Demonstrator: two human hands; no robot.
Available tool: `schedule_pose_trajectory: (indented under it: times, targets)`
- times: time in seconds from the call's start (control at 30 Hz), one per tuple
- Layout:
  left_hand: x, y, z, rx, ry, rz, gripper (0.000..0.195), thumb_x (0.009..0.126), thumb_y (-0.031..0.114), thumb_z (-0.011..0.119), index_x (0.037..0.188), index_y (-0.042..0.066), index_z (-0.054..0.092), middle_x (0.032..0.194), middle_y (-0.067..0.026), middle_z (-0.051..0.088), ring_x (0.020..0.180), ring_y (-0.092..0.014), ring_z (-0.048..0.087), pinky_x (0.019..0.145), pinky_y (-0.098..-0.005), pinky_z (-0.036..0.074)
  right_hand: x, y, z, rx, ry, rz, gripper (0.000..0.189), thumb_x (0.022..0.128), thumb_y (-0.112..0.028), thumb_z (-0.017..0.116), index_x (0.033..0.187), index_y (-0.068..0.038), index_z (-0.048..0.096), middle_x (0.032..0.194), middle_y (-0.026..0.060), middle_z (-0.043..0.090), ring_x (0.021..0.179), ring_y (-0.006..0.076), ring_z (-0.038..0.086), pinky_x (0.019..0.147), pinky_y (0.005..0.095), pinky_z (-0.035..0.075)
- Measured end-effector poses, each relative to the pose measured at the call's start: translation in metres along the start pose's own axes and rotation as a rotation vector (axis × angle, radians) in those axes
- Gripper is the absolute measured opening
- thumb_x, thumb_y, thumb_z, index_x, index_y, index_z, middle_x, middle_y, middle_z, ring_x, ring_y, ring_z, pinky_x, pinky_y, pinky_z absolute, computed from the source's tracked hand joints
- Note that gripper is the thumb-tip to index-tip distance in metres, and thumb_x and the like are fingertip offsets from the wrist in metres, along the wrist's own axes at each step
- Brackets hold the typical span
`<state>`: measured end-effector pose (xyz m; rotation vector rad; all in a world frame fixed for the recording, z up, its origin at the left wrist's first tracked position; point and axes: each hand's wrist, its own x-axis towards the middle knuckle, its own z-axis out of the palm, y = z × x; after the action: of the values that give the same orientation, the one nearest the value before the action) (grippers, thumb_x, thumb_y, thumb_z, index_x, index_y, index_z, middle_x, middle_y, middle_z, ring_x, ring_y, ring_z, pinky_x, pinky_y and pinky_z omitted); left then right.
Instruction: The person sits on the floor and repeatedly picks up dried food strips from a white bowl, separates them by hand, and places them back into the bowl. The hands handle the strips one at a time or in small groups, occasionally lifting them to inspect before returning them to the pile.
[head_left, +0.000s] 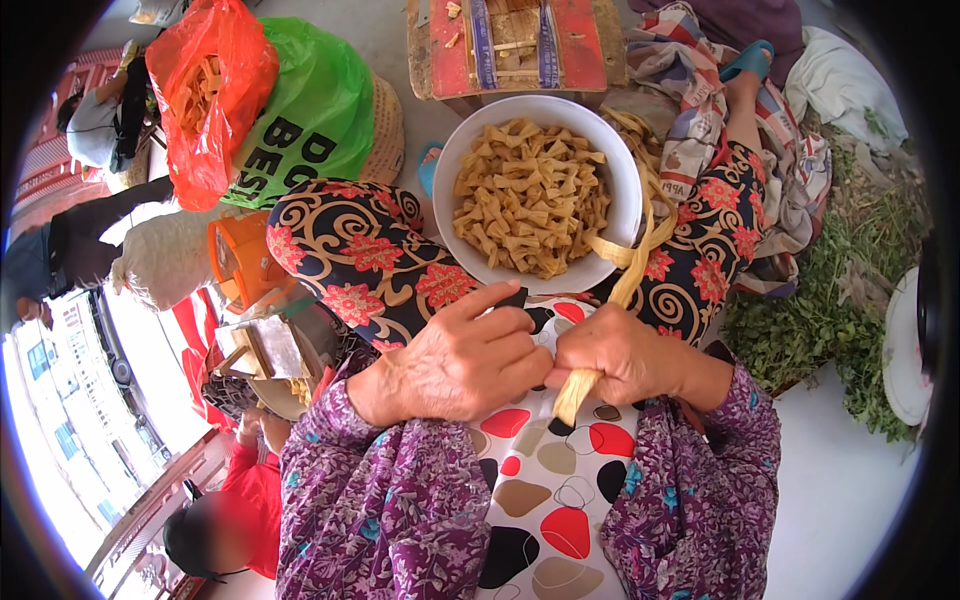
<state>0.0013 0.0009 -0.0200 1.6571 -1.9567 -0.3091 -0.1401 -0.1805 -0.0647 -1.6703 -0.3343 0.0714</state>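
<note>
My right hand is closed around a long yellow strip that looks like bean-curd skin. Its short end sticks out below the fist, while the rest runs up over the rim of a white basin. Beside it, my left hand has a raised index finger and curled other fingers, with its fingertips meeting the right hand. Whether anything is pinched in the left hand is hidden. Many small knotted yellow pieces fill the basin, which sits between my knees. More strips hang at the basin's right side.
A scarred wooden stool stands beyond the basin. Red and green plastic bags and an orange bucket are to the left, near a person in red. Leafy greens lie at right.
</note>
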Motion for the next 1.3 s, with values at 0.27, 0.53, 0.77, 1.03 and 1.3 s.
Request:
schedule_pose_trajectory:
  times: [0.27, 0.53, 0.77, 1.03, 1.3]
  targets:
    - [-0.001, -0.048, 0.024, 0.049, 0.055, -0.282, 0.032, 0.086, 0.022, 0.072, 0.113, 0.004, 0.071, 0.106, -0.0132, 0.072, 0.101, -0.033, 0.068, 0.093, -0.0437, 0.053, 0.020, 0.018, -0.009, -0.369, 0.367, 0.232, 0.016, 0.090, -0.020, 0.073, 0.090, -0.008, 0.063, 0.071, 0.0143, 0.066, 0.066, 0.0361, 0.067, 0.055, 0.0438, 0.050]
    - [-0.004, -0.051, 0.026, -1.128, 0.199, -0.656, 0.044, 0.107, 0.031, 0.053, 0.129, -0.006, 0.060, 0.122, -0.0138, 0.068, 0.114, -0.021, 0.063, 0.102, -0.0350, 0.048, 0.035, 0.016, -0.019, -0.773, 0.432, 0.029, 0.027, 0.080, -0.009, 0.070, 0.103, -0.003, 0.058, 0.075, 0.0073, 0.064, 0.066, 0.0271, 0.067, 0.054, 0.0389, 0.052]
    - [-0.006, -0.054, 0.052, -1.450, 0.055, -0.707, 0.033, 0.105, 0.025, 0.059, 0.117, -0.005, 0.067, 0.099, -0.0055, 0.070, 0.093, -0.012, 0.064, 0.086, -0.0279, 0.051, 0.037, 0.012, -0.030, -1.073, 0.282, -0.040, 0.042, 0.080, -0.018, 0.070, 0.114, 0.002, 0.057, 0.076, 0.0062, 0.059, 0.066, 0.0223, 0.065, 0.057, 0.0368, 0.053]
    - [-0.002, -0.032, 0.018, -1.379, -0.006, -0.827, 0.028, 0.103, 0.017, 0.056, 0.102, -0.007, 0.070, 0.085, -0.0069, 0.067, 0.065, -0.009, 0.056, 0.061, -0.0256, 0.051, 0.027, 0.020, -0.037, -1.000, 0.199, -0.196, 0.040, 0.080, -0.017, 0.072, 0.115, -0.001, 0.062, 0.072, 0.0029, 0.059, 0.060, 0.0192, 0.062, 0.053, 0.0334, 0.049]
    - [-0.006, -0.022, -0.027, -1.846, 0.434, -0.032, 0.035, 0.097, 0.028, 0.061, 0.078, 0.000, 0.070, 0.054, -0.0071, 0.064, 0.053, -0.022, 0.067, 0.070, -0.0401, 0.058, 0.034, 0.000, -0.065, -0.832, 0.397, -0.301, 0.034, 0.079, -0.015, 0.072, 0.110, -0.006, 0.063, 0.075, 0.0050, 0.062, 0.060, 0.0214, 0.063, 0.055, 0.0346, 0.052]
